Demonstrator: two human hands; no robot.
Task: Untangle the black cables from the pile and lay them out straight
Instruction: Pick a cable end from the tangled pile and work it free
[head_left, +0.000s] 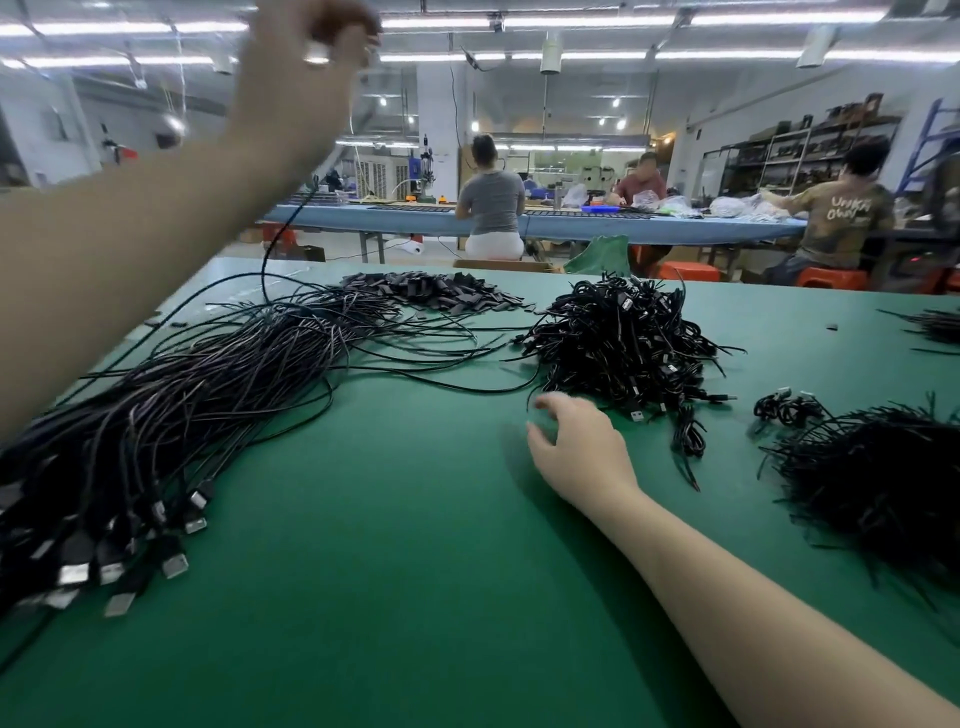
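The table (415, 597) carried the straightened bundle (197, 405) at left, plugs aligned toward the person, probably so each new cable could join it parallel. The tangled pile (618, 343) sat centre-right. The left hand (306, 62), raised high, pinched one cable (270, 260), apparently to pull it straight. The right hand (576, 447) hovered beside the pile, fingers loosely curled, holding nothing.

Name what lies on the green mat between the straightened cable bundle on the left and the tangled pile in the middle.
In the head view, only a few loose black cables trail across the green mat between the straightened bundle and the tangled pile.
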